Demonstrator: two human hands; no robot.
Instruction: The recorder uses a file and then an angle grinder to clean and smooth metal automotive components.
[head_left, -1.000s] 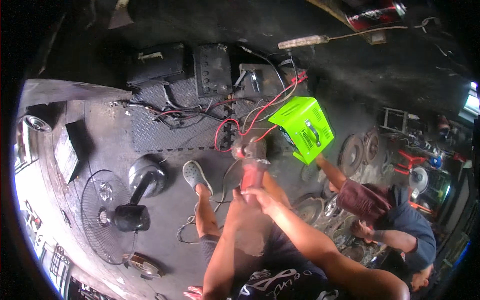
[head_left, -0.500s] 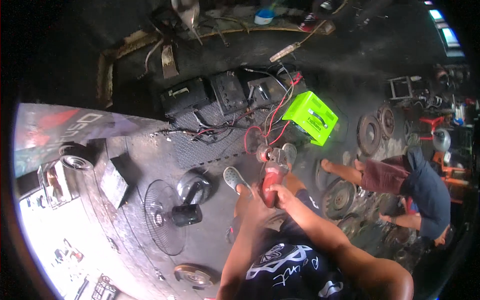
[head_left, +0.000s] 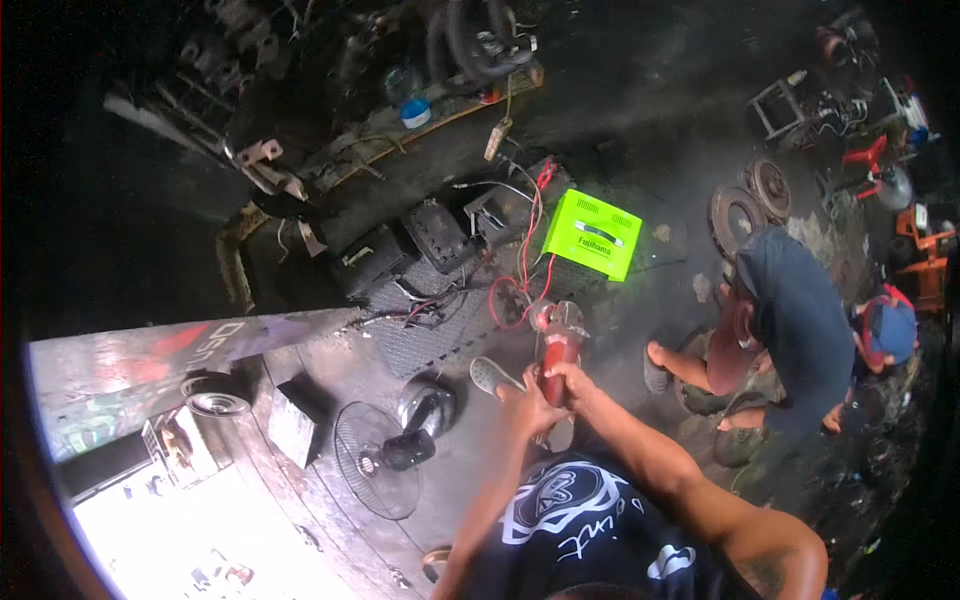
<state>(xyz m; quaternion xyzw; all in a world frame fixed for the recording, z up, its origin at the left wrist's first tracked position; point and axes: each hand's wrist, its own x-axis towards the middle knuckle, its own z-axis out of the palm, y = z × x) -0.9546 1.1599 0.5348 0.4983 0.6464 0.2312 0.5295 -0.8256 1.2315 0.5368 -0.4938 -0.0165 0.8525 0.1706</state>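
Both my hands are on a red angle grinder [head_left: 562,352], held out in front of my body with its metal head pointing away from me. My left hand [head_left: 528,408] wraps the rear of its body, fingers partly hidden. My right hand [head_left: 574,382] grips the body from the right side, just ahead of the left. A round disc [head_left: 541,315] shows at the left of the grinder's head. Beyond it, red cables [head_left: 508,303] loop on the floor near a bright green box with a carrying handle [head_left: 595,235].
Black batteries [head_left: 437,236] stand on a textured dark mat [head_left: 415,335]. A fan [head_left: 375,460] lies left of me, near a round metal-looking object [head_left: 428,405]. At right, a co-worker in dark clothes [head_left: 800,310] crouches; another person in a blue cap [head_left: 890,328] is behind. Rusty discs [head_left: 737,215] lie beyond.
The whole view has swung, and the batteries and fan appear shifted. Both hands stay on the grinder. The co-worker at right has changed posture, and the capped person now shows.
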